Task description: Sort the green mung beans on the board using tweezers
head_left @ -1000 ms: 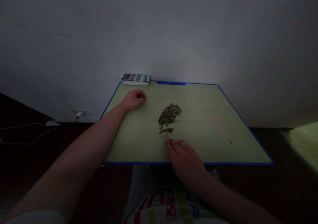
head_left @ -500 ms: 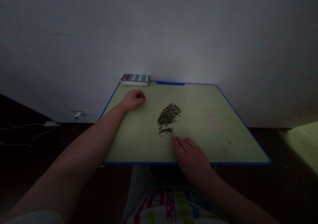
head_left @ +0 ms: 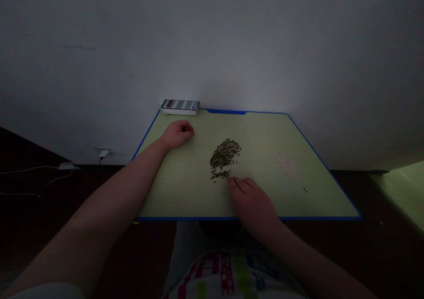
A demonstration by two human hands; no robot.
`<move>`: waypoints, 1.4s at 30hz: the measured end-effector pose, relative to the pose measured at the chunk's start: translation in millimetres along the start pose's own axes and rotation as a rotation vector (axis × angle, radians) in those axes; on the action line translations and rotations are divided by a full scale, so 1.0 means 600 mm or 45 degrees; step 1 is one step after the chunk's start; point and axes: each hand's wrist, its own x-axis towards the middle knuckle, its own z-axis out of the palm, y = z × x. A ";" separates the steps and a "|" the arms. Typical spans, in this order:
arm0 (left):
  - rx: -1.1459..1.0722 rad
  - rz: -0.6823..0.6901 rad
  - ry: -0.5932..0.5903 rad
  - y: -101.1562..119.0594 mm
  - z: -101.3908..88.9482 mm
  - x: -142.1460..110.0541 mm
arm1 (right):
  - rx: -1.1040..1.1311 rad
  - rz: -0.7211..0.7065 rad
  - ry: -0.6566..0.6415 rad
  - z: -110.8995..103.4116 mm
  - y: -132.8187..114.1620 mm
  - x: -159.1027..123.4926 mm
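My right hand [head_left: 252,201] rests near the front of the pale green table top [head_left: 185,188]. Its fingers are pinched around a small, shiny thing [head_left: 229,174] too little to make out, with its tip at a short row of dark green-brown beans [head_left: 219,174]. Just beyond lies a larger pile of such beans mixed with pale grains [head_left: 225,152]. My left hand [head_left: 179,133] lies on the left part of the table, fingers loosely curled in, with nothing visible in them. It touches neither pile.
A phone [head_left: 180,104] lies on a white box [head_left: 179,111] at the back left corner. Pale grains [head_left: 286,164] are spread on the right, with a thin dark sliver [head_left: 305,190] nearer me. Behind the table is a wall; a plugged-in charger [head_left: 104,153] is at left.
My right hand has moved slightly forward, bringing the small thing in its fingers up to the near row of beans. My left hand has stayed in place.
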 end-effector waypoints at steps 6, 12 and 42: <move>-0.009 -0.003 -0.005 -0.001 0.000 0.000 | -0.051 0.040 -0.017 -0.001 0.008 0.008; 0.002 0.017 -0.002 -0.010 0.002 0.004 | -0.079 0.075 -0.069 0.002 0.018 0.015; -0.041 -0.021 0.004 0.000 0.002 0.000 | -0.342 0.477 -0.086 -0.005 0.144 -0.026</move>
